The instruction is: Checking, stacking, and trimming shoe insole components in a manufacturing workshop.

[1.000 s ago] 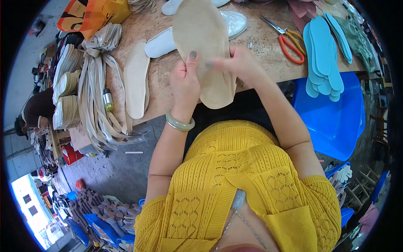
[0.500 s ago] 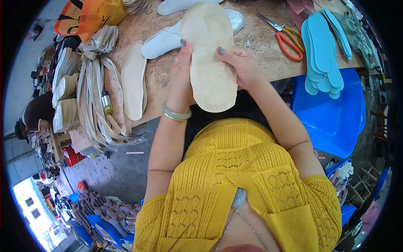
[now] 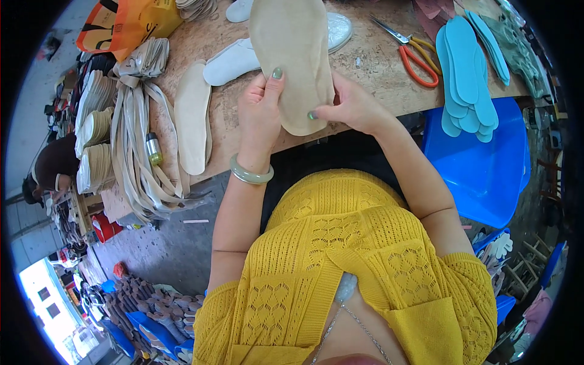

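A beige insole is held up over the table's near edge, its lower end toward me. My left hand grips its left side, thumb on the face and fingers behind. On the lower right side my right hand pinches the edge, thumb at the lower end. Part of a white shoe last shows behind the insole, and another rounded, shiny white end sticks out to its right. Left of my left hand, another beige insole lies on the table, seemingly with a second layer under it.
Scissors with orange handles lie at the right, beside turquoise insoles overhanging the edge. Below them stands a blue basin. Beige strips, a small bottle, insole stacks and an orange bag occupy the left.
Both hands have moved the insole up and slightly left, away from me. My left hand sits lower along it, and my right thumb has slid down toward its lower end.
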The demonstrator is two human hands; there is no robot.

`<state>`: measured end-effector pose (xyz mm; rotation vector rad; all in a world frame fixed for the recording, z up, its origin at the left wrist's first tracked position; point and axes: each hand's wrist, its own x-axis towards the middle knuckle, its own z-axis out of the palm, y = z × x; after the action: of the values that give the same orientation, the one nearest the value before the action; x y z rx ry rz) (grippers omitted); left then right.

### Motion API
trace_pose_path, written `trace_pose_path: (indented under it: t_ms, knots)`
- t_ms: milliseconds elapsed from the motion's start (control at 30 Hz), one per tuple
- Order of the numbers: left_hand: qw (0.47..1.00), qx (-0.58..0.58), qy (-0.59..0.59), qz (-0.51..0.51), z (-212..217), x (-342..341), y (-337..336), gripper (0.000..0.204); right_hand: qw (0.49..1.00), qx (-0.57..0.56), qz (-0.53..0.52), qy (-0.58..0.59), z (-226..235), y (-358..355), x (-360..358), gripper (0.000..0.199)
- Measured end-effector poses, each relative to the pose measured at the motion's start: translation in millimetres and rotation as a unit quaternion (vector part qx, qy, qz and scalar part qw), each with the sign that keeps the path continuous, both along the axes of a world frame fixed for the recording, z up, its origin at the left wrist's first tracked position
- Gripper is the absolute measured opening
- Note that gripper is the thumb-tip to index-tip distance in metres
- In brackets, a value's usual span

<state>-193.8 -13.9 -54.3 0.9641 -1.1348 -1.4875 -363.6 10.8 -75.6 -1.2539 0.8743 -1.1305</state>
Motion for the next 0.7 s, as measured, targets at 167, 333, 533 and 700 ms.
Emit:
trace_pose_path:
  t_ms: [167, 333, 533, 700]
  knots:
    - [0.939, -0.177, -0.274, 0.104, -17, 4, -7, 0.026, 0.999, 0.022, 0.006, 0.024, -6, -1, 6, 0.052]
    - [0.886, -0.225, -0.383, 0.130, -11, -3, 4, 0.034, 0.990, 0.005, -0.065, 0.126, -7, -5, 5, 0.029]
    - [0.932, -0.190, -0.285, 0.115, -10, 0, 1, 0.032, 0.997, 0.050, -0.048, 0.037, -2, -3, 4, 0.025]
    - [0.998, -0.006, 0.003, 0.068, -2, -11, 6, 0.034, 0.963, 0.115, -0.025, -0.242, -9, 2, 10, 0.028]
